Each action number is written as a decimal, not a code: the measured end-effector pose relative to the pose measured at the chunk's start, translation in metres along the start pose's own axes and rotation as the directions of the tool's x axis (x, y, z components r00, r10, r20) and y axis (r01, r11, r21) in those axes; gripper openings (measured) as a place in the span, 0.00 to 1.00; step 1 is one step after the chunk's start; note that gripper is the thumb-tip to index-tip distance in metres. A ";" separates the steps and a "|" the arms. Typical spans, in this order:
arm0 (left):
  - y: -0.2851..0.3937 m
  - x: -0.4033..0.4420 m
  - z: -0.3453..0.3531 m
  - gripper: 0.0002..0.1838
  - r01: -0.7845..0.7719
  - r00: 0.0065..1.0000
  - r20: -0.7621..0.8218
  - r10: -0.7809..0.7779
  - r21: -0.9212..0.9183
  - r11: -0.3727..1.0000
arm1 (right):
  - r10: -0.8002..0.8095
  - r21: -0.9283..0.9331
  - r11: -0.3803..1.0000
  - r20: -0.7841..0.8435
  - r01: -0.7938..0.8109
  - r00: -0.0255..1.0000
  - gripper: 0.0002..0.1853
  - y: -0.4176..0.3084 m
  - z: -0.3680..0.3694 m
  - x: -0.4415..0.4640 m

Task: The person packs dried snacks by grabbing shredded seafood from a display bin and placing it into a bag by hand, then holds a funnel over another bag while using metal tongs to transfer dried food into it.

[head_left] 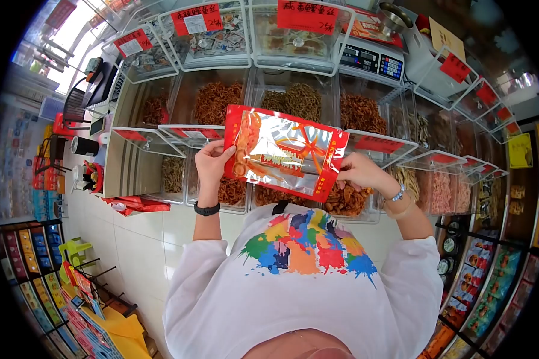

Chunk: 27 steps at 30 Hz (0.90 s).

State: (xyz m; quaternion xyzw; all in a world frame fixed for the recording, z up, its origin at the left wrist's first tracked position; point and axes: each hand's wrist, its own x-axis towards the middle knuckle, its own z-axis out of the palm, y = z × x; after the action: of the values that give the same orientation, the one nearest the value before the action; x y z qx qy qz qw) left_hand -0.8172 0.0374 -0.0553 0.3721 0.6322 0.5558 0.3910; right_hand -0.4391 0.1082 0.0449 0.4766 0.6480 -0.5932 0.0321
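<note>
A shiny red and silver food pouch [281, 152] is stretched between my two hands, tilted slightly down to the right. My left hand [212, 163] pinches its left edge, thumb on the front. At the opposite edge, my right hand [360, 172] grips the lower right side with thumb and fingers. Glare covers part of the pouch's front, and whether anything is inside I cannot tell. Behind and below it are clear bins of dried food, such as reddish shreds [218, 99] and greenish strands [299, 102].
A digital scale [371, 61] stands behind the bins on the right, near a metal cup [395, 19]. Clear lids with red price tags [196, 20] rise along the bins. Red bags [136, 204] hang at the counter's left end. Shelves of packets [476, 269] line the right.
</note>
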 end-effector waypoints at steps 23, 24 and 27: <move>0.064 -0.008 -0.001 0.07 -0.384 0.920 0.171 0.352 0.229 0.894 | -0.176 -0.127 0.979 -0.148 0.158 0.973 0.09 0.011 -0.024 -0.018; 0.060 -0.006 -0.007 0.07 -0.222 0.939 0.283 0.197 0.060 0.973 | -0.175 -0.125 0.980 -0.150 0.157 0.973 0.09 0.009 -0.024 -0.019; 0.053 0.000 -0.012 0.05 -0.151 0.905 0.374 0.202 -0.162 0.975 | -0.415 -0.313 0.895 -0.327 0.317 0.849 0.10 0.002 -0.022 -0.022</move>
State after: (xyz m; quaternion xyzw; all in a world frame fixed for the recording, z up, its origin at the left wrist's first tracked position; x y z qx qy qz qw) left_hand -0.8262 0.0380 -0.0018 0.5043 0.4685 0.5443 0.4796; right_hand -0.4137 0.1126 0.0632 0.4428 0.7895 -0.3973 -0.1511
